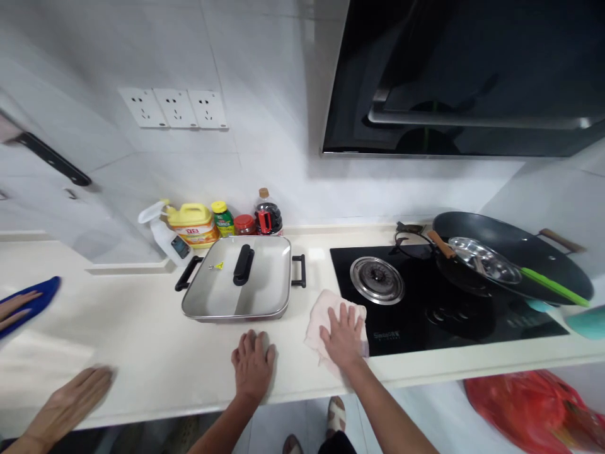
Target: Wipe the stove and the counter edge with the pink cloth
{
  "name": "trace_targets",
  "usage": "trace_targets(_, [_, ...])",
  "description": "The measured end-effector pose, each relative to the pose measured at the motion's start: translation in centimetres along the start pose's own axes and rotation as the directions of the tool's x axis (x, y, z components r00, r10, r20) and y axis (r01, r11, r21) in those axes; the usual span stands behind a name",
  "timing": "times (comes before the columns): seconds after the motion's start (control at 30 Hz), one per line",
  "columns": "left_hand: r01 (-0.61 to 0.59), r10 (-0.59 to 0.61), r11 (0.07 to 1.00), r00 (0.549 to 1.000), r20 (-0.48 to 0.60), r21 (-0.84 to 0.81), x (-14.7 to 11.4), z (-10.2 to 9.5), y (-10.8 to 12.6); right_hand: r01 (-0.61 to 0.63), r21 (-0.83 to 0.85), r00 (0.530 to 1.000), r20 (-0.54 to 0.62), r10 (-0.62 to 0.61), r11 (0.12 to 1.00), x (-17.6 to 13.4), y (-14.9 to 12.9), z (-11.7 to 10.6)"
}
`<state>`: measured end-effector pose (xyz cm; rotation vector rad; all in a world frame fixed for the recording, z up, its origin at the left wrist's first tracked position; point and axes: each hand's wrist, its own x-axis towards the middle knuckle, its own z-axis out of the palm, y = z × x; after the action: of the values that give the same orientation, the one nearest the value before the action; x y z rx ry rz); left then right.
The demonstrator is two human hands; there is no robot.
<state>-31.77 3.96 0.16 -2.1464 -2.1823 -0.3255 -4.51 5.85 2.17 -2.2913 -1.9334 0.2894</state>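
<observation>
Right hand flat on the pale pink cloth, fingers spread wide, pressing it onto the counter right at the left edge of the black hob; cloth partly over the hob's front-left corner; left hand resting palm-down on bare counter just beside it, fingers loosely together, holding nothing; square lidded pan sits just behind both hands, black handles either side; bottles & jars lined up at the wall behind the pan; wok w/ a steel lid & green utensil on the hob's right burner; far left, another person's hand on a blue cloth, a second hand flat nr the counter edge; red bag down on the floor, right.
</observation>
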Motion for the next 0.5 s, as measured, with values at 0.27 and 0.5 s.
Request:
trace_targets(0.27, [-0.019,0.01,0.993,0.997,-0.075,-0.114,-0.4,0.1,-1.0,0.074,0.085,0.981,0.173,-0.088,0.994,5.5,-3.2,-1.6])
trace_targets(0.5, [-0.404,0.393,0.872,0.914,-0.1,-0.277,-2.2,-0.1,3.7,0.299,0.387,0.951,-0.047,-0.305,0.872,-0.4,-4.3,2.5])
